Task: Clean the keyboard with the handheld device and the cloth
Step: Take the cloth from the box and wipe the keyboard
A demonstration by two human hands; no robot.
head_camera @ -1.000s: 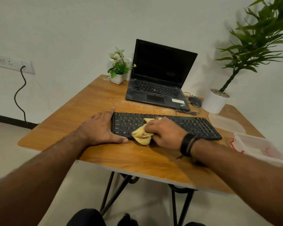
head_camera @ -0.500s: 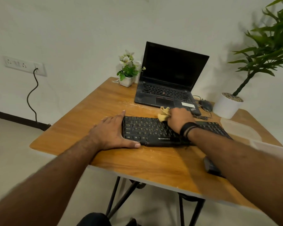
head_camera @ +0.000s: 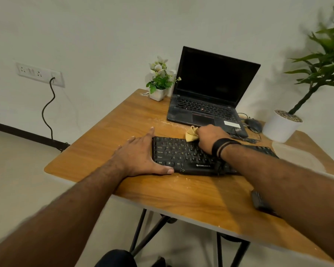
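Note:
A black keyboard (head_camera: 183,157) lies across the middle of the wooden table (head_camera: 181,195). My left hand (head_camera: 137,157) lies flat against the keyboard's left end, fingers straight, thumb along its front edge. My right hand (head_camera: 210,138) grips a bunched yellow cloth (head_camera: 191,134) at the keyboard's far edge, near the middle. A dark handheld device (head_camera: 260,203) lies on the table near the front right, partly hidden by my right forearm.
An open black laptop (head_camera: 210,99) stands behind the keyboard, with a mouse (head_camera: 254,124) and cable to its right. A small flower pot (head_camera: 158,83) sits at the back left, a large white plant pot (head_camera: 281,125) at the right. White dust streaks lie near the laptop.
My right hand carried the cloth from the keyboard's front edge up across the keys to its far edge. The left hand stayed on the left end. The view shifted.

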